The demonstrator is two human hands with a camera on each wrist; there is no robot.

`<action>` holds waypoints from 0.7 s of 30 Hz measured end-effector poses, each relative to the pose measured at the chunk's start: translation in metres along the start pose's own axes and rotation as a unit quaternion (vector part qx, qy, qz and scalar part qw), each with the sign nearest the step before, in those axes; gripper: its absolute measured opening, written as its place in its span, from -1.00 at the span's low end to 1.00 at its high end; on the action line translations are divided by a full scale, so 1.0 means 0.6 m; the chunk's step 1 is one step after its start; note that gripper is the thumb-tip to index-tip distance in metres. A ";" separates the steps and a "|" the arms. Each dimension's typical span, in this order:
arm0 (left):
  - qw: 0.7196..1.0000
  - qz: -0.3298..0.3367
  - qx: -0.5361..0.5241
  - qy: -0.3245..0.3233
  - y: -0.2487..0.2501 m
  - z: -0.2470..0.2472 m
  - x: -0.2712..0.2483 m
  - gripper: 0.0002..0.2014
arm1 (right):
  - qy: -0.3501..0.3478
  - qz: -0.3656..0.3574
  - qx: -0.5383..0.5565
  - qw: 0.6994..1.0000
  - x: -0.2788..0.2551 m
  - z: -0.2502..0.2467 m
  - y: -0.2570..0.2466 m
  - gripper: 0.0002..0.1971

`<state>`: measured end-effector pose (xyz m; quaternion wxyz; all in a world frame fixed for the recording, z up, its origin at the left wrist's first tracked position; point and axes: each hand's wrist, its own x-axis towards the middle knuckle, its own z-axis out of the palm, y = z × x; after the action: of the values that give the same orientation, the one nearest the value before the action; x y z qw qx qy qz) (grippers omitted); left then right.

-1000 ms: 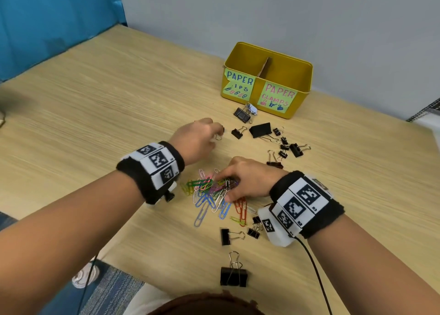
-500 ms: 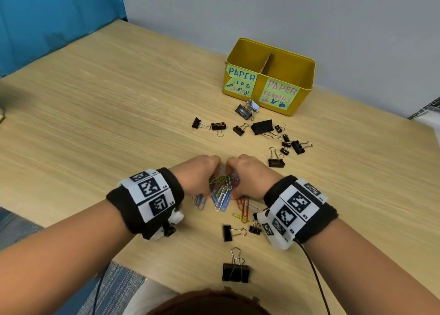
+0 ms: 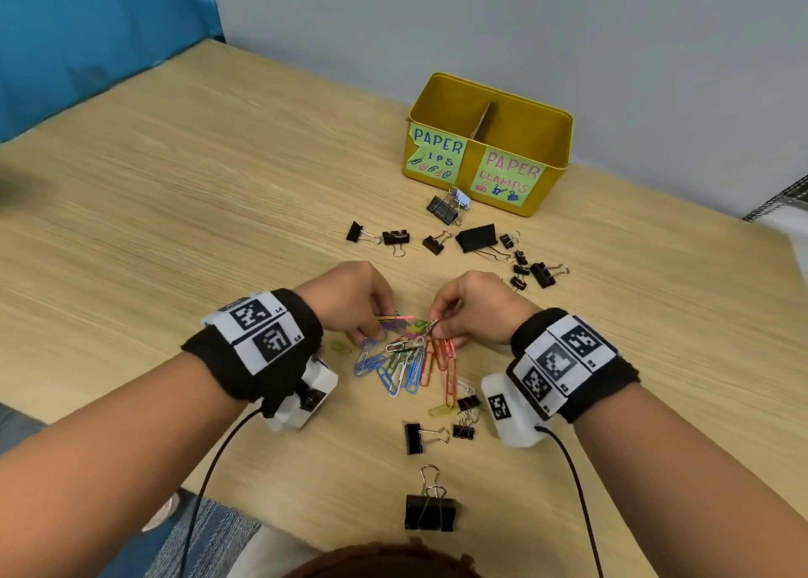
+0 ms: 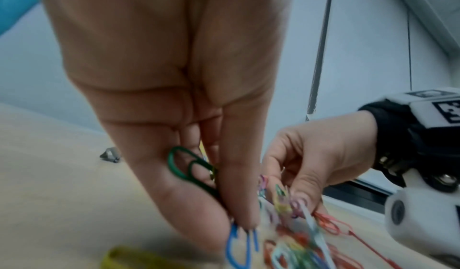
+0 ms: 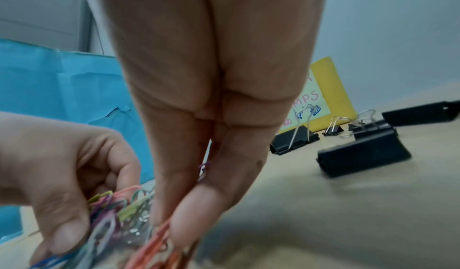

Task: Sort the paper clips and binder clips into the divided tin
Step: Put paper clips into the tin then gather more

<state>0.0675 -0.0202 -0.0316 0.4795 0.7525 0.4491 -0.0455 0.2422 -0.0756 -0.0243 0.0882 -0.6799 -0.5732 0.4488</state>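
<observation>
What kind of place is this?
Probably an office or study room: a pale wooden desk against a plain grey wall, a blue partition alongside, and stationery spread out for sorting.

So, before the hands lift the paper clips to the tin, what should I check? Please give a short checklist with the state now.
1. Left hand pinches paper clips: ok.
2. Right hand pinches paper clips: ok.
3. All clips inside the grip: not ok, many hang below the fingers or lie on the table.
4. No binder clip caught in the bundle: cannot tell, small binder clips lie close beside it.
5. Tin open, divider upright: ok.
6. Paper clip compartment, left label, has room: cannot tell, its floor is hidden.
</observation>
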 end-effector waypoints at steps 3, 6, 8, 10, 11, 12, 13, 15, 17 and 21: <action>0.998 0.015 -0.060 0.008 0.004 -0.023 0.009 -0.77 | 0.014 -0.026 0.008 1.000 0.000 -0.030 -0.010 -0.77; 0.990 0.039 -0.131 0.018 0.021 -0.056 0.017 -0.73 | 0.035 -0.052 0.069 0.996 0.001 -0.071 -0.026 -0.80; 0.983 0.058 -0.170 0.031 0.039 -0.083 0.023 -0.73 | 0.051 -0.075 0.131 0.987 0.003 -0.104 -0.042 -0.82; 0.975 0.077 -0.205 0.046 0.060 -0.113 0.031 -0.74 | 0.079 -0.091 0.188 0.975 0.005 -0.139 -0.062 -0.82; 0.969 0.087 -0.224 0.054 0.071 -0.128 0.035 -0.75 | 0.095 -0.099 0.214 0.967 0.007 -0.157 -0.072 -0.82; 0.964 0.098 -0.241 0.064 0.083 -0.143 0.040 -0.76 | 0.113 -0.107 0.239 0.959 0.010 -0.175 -0.083 -0.82; 0.958 0.111 -0.254 0.079 0.096 -0.159 0.048 -0.76 | 0.131 -0.115 0.264 0.949 0.016 -0.195 -0.093 -0.81; 0.945 0.135 -0.272 0.121 0.122 -0.189 0.069 -0.75 | 0.175 -0.133 0.310 0.925 0.034 -0.232 -0.112 -0.80; 0.931 0.148 -0.286 0.168 0.149 -0.212 0.097 -0.77 | 0.226 -0.152 0.341 0.900 0.059 -0.260 -0.131 -0.78; 0.915 0.146 -0.274 0.258 0.200 -0.237 0.169 -0.73 | 0.324 -0.174 0.375 0.851 0.121 -0.291 -0.163 -0.74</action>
<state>0.1621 0.1361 0.0758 0.5355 0.6344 0.4370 0.3461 0.2932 0.0875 0.1024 0.5934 -0.5915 -0.4092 0.3612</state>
